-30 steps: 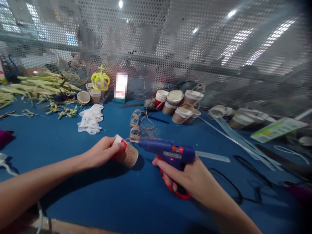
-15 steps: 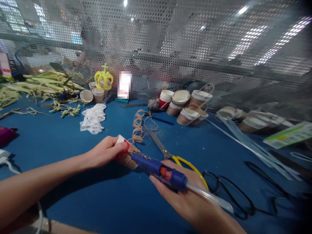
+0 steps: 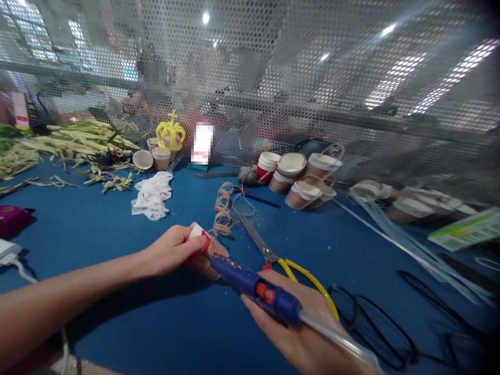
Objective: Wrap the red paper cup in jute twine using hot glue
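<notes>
A small red and white paper cup (image 3: 205, 243), partly wrapped in brown twine, is gripped in my left hand (image 3: 172, 249) and lies tilted. My right hand (image 3: 291, 317) is closed around a blue glue gun (image 3: 250, 281), with a clear glue stick (image 3: 338, 336) sticking out of its back. The gun's nozzle meets or nearly meets the twine-wrapped side of the cup. Loose coils of twine (image 3: 223, 208) lie just behind the cup. Yellow-handled scissors (image 3: 267, 252) rest beyond the gun, partly hidden by my right hand.
Twine-wrapped cups (image 3: 302, 194) stand at the back right, near clear glue sticks (image 3: 410, 245). A black cable (image 3: 375, 328) lies at right. White cloth (image 3: 153, 195), a yellow crown (image 3: 171, 134) and pale stalks (image 3: 84, 138) are at left. A perforated metal screen (image 3: 250, 67) borders the table.
The whole view has shifted slightly, so the scene sits lower in the picture. Both hands keep their grips, with the gun's nozzle still at the cup's side.
</notes>
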`<state>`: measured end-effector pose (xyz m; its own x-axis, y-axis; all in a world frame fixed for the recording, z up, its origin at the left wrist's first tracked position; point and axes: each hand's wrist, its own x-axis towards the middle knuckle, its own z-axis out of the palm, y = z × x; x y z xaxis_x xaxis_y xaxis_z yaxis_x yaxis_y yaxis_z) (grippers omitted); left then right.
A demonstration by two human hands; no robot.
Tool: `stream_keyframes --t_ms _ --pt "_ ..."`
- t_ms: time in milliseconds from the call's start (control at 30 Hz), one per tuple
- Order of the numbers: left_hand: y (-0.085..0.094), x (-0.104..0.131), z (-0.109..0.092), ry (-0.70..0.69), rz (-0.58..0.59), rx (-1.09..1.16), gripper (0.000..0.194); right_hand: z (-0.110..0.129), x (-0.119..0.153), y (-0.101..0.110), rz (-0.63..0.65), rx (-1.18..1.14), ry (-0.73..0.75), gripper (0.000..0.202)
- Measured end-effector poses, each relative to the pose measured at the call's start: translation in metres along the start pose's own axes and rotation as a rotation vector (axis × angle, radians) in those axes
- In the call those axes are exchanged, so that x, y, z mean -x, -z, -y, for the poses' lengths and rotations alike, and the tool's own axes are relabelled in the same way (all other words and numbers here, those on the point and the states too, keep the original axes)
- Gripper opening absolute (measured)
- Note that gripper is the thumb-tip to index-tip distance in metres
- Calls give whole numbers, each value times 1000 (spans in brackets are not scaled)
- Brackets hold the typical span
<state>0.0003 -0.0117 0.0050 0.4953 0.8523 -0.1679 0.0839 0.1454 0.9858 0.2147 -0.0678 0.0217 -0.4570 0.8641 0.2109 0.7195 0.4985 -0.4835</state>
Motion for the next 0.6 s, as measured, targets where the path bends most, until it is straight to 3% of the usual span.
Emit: stream_keyframes --t_ms 133,333,600 --pt "0 1 0 -15 7 -13 30 1 0 0 -21 22 -45 15" --pt "0 0 3 7 -22 -37 33 2 2 0 61 -39 -44 15" --pt "0 0 4 -19 -11 -20 31 5 1 3 30 -11 -31 16"
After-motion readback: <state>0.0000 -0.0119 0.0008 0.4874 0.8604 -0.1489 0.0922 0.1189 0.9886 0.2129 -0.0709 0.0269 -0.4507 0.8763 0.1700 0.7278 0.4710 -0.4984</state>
